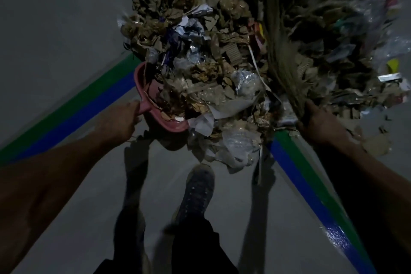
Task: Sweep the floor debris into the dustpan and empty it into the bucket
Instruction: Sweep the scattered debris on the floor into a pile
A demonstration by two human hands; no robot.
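While left hand [120, 121] grips pink dustpan [155, 104] handle | right hand [320, 120] grips broom [282, 51] | debris [211, 62] between hands

A grey floor [66, 40] carries a debris heap [222, 62] (torn cardboard, plastic) at twelve o'clock. Green-and-blue stripes [73, 115] cross at nine and four o'clock.

One pink dustpan [164, 104] sits at the left edge of one heaped debris pile [222, 55]. One straw broom [282, 46] lies across the pile's right side. Two hands show, the left hand [120, 120] and the right hand [320, 120]. One shoe [198, 191] stands on the floor [66, 218], which carries two blue-and-green stripes [73, 115].
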